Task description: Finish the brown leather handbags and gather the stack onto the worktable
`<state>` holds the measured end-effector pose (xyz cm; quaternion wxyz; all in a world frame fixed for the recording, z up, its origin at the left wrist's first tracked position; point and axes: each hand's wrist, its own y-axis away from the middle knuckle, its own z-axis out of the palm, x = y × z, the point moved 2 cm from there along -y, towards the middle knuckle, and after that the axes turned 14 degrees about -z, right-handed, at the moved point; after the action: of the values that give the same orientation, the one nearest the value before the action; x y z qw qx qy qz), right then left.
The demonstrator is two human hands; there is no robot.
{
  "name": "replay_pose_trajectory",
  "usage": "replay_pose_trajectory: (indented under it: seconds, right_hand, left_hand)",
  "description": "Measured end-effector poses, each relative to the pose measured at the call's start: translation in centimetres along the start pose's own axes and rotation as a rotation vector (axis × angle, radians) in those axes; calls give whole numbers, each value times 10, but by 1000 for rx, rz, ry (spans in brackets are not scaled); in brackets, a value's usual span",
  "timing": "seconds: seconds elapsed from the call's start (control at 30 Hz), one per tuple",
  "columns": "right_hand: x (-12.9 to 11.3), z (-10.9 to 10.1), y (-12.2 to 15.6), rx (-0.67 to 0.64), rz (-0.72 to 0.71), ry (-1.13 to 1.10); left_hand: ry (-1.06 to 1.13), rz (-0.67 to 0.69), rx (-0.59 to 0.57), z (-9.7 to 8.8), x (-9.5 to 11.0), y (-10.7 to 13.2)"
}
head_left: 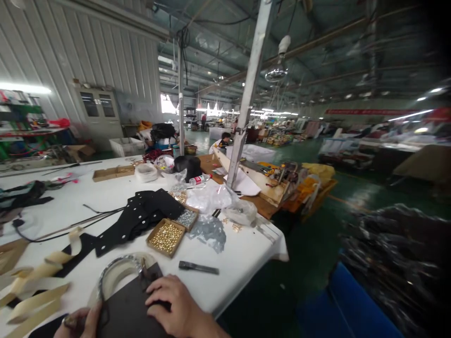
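My right hand [176, 305] rests palm down on a dark brown panel [127, 312] at the table's near edge, fingers curled onto its top edge. My left hand [79, 324] is at the bottom edge, fingers pinched on the panel's left corner; a ring shows on one finger. A curved metal handle [116, 267] lies just beyond the panel on a pale round piece.
On the white table [243, 253] lie a box of gold rivets [165, 237], a box of silver studs [186, 218], black perforated straps [141, 216], a dark metal tool [198, 268], tan strips [38, 291] and plastic bags [211, 199]. A metal post [246, 98] rises behind. A dark heap [398, 263] fills the right.
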<state>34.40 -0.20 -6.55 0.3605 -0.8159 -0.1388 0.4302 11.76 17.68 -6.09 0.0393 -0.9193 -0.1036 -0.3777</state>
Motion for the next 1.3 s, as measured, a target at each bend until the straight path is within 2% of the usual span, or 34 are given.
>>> replay_pose_trajectory:
  seconds: [0.1,0.17,0.3,0.4,0.6,1.3]
  right_hand:
    - [-22,-6,-10,-40,51,-5]
    - [-27,-7,-11,-77,72,18]
    - [2,4,-3,-104,-8,124]
    - [26,15,7,-91,-91,172]
    - [47,20,24,-109,-138,235]
    - [38,17,16,-122,-149,229]
  left_hand:
    - [6,-8,-97,-14,-13,4]
    - [85,-17,-152,-22,-16,12]
    - [199,49,-130,-21,-16,14]
    - [213,38,-79,-21,-18,12]
    - [243,27,-80,-27,-19,18]
    - [238,64,-54,-31,-18,19]
